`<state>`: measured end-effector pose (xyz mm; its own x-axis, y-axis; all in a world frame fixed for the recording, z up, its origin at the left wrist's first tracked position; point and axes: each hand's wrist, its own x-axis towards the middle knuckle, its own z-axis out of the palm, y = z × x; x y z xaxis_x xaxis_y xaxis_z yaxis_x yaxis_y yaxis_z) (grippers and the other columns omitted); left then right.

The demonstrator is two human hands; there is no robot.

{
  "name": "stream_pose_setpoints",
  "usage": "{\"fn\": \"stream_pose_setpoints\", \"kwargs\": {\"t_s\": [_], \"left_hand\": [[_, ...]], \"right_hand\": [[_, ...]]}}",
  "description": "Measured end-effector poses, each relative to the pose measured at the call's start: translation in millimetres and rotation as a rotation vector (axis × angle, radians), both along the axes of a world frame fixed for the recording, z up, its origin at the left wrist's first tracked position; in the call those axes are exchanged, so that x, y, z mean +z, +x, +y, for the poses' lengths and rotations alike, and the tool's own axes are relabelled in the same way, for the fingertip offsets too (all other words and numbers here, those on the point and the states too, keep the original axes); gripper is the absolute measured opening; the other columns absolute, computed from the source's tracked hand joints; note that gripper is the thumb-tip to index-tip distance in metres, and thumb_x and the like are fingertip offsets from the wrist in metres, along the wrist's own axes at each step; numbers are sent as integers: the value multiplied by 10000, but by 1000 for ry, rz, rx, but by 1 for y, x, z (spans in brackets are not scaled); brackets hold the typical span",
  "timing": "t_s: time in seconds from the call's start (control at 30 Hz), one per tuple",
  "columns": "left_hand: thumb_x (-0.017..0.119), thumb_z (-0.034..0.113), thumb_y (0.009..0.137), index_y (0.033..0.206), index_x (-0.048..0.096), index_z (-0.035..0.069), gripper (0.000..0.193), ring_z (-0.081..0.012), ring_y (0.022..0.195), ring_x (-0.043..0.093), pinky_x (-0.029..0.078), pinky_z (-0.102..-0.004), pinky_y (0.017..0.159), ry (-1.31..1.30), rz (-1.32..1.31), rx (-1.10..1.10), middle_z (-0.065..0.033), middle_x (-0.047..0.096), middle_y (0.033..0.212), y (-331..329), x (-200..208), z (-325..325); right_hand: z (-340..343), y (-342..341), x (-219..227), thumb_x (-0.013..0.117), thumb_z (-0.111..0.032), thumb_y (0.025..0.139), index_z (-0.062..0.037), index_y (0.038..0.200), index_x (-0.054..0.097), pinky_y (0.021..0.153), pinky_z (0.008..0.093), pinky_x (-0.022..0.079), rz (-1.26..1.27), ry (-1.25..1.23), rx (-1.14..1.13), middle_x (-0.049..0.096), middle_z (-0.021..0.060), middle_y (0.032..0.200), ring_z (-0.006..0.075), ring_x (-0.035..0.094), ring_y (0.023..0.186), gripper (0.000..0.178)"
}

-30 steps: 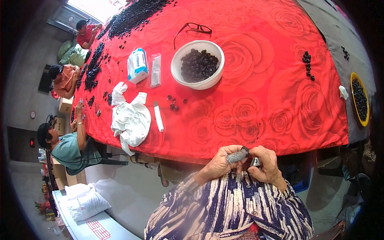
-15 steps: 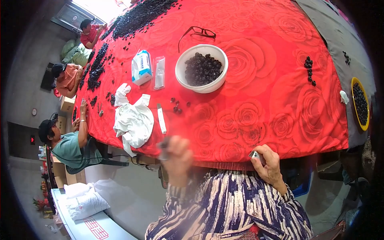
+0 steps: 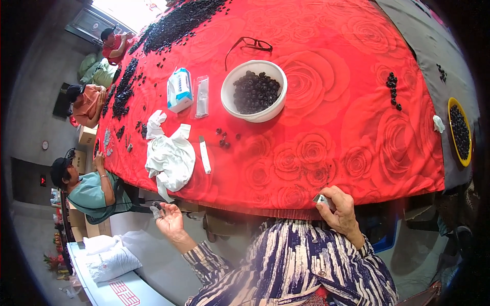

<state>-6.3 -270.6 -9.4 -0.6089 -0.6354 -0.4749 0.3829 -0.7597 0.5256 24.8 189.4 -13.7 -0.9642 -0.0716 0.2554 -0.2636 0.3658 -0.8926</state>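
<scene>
Out past the table's near edge, my left hand (image 3: 172, 223) is turned palm up, fingers curled around a small black piece (image 3: 163, 206). Something grey covers a fingertip there. At the near edge of the red cloth, my right hand (image 3: 341, 210) is closed on a small blade (image 3: 317, 198) with a white-wrapped grip. A white bowl (image 3: 278, 104) of round black pieces stands in the middle of the table. Several loose black pieces (image 3: 223, 137) lie left of it. Another white-handled blade (image 3: 204, 155) rests beside a crumpled white cloth (image 3: 171, 158).
A tissue pack (image 3: 179, 90), a clear plastic packet (image 3: 202, 97) and eyeglasses (image 3: 255, 44) lie farther back. Black pieces (image 3: 178, 25) are heaped at the far left. On the right is a yellow basin (image 3: 451, 107). Three people sit along the left side.
My left hand has swung left and down, away from the table edge, and turned palm up. My right hand stays nearly in place, still holding the blade.
</scene>
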Motion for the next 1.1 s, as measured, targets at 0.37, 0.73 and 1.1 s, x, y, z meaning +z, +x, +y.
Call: {"fn": "stream_pose_setpoints", "kwargs": {"t_s": [0.37,0.73,1.1], "left_hand": [[447,216,946,1051,574,19,257,-200,714,577,488,-329,608,98,211,-878,-87,621,863,-27,11,183],[544,126,910,1056,571,-11,202,-122,728,581,512,-248,596,-216,123,-1545,-80,605,857,-20,4,275],[578,163,896,1085,579,18,238,-102,734,565,493,-249,616,-248,114,-1577,-57,602,874,-7,1,273]], "right_hand": [[2,3,-1,674,-79,753,3,925,571,464,304,384,28,2,15,516,101,667,205,491,506,217],[4,-7,12,596,-49,825,4,996,567,508,267,353,-4,-43,-41,504,78,730,157,460,574,182],[-2,2,7,668,-76,760,11,971,572,532,356,456,-18,2,-101,555,144,751,293,574,631,247]]}}
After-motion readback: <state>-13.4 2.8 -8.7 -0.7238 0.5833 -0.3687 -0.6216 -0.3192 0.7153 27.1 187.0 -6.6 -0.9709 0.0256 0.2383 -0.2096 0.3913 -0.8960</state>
